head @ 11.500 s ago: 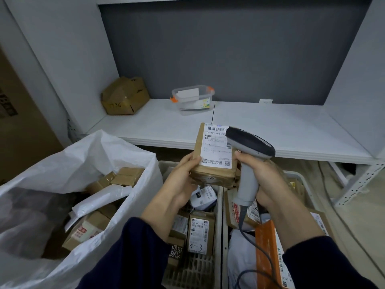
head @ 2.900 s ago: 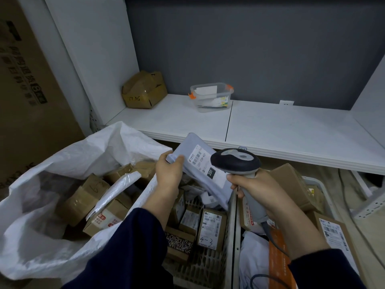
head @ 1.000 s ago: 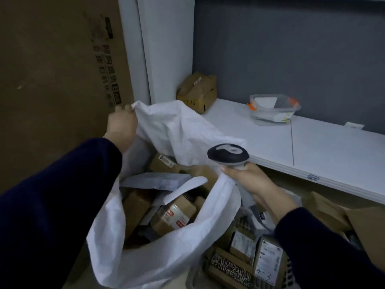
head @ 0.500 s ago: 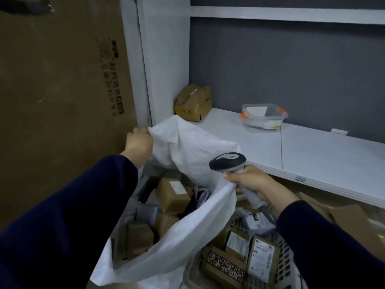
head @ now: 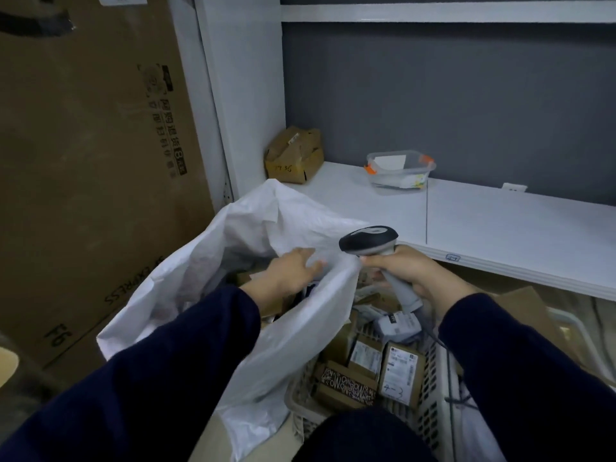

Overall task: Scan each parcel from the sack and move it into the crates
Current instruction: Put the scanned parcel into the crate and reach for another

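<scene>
Parcels [head: 401,363] with white labels fill the slatted crate [head: 431,371] at lower centre, just right of the white sack [head: 253,225]. At mid-frame the left hand [head: 293,271] reaches into the sack's mouth, fingers stretched and loosely spread above half-hidden brown boxes [head: 248,278], while the right hand [head: 411,273] curls round the handle of the scanner [head: 368,241]. Farther back, the white shelf [head: 500,225] carries a dented cardboard box [head: 295,156] and a clear tub [head: 400,168].
</scene>
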